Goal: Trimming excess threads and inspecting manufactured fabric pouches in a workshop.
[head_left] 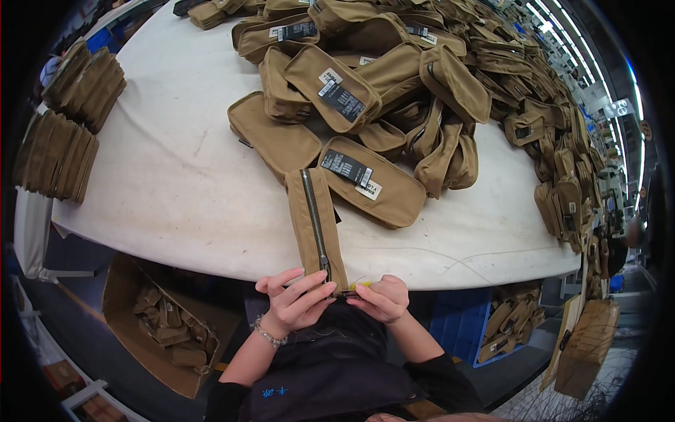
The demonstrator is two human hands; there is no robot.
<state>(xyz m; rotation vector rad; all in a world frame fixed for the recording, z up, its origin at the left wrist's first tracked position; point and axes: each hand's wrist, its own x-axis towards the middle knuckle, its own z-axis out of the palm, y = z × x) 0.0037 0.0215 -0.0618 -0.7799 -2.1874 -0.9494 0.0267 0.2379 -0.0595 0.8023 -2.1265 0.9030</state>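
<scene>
A brown fabric zipper pouch point(313, 218) stands on its narrow side at the table's near edge, its dark zipper facing up. My left hand point(299, 299) grips the pouch's near end, fingers by the zipper pull. Close beside it, my right hand point(382, 299) is closed in a pinch on a small tool with a yellow part point(362, 285); its kind is mostly hidden by the fingers. The tool's dark tip meets the pouch's near corner. Just beyond lies another brown pouch point(394, 193) with a dark label and a white tag.
A big heap of brown pouches point(394, 70) covers the far and right parts of the white table point(169, 155). Stacked pouches point(60, 151) stand at the left edge. Below are a cardboard box point(126, 309) and a blue crate point(453, 323), both holding pouches.
</scene>
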